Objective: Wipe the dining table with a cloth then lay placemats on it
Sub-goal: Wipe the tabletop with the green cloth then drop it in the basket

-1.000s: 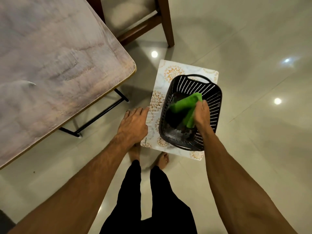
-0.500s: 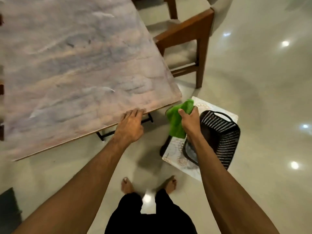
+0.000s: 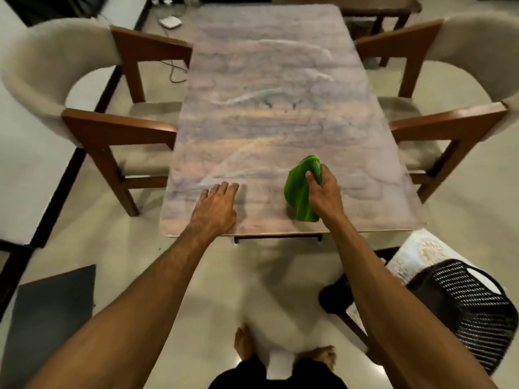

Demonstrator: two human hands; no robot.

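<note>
Green ribbed cloth (image 3: pixel 302 189) bunched in right hand (image 3: pixel 325 192), marbled table (image 3: pixel 269 88)

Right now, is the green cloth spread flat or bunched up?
Bunched: the right hand grips the green cloth crumpled over the table.

Green cloth (image 3: pixel 301 189) bunched, hanging (over the near end), marbled dining table (image 3: pixel 266 108), patterned placemat (image 3: pixel 418 252) lower right
</note>
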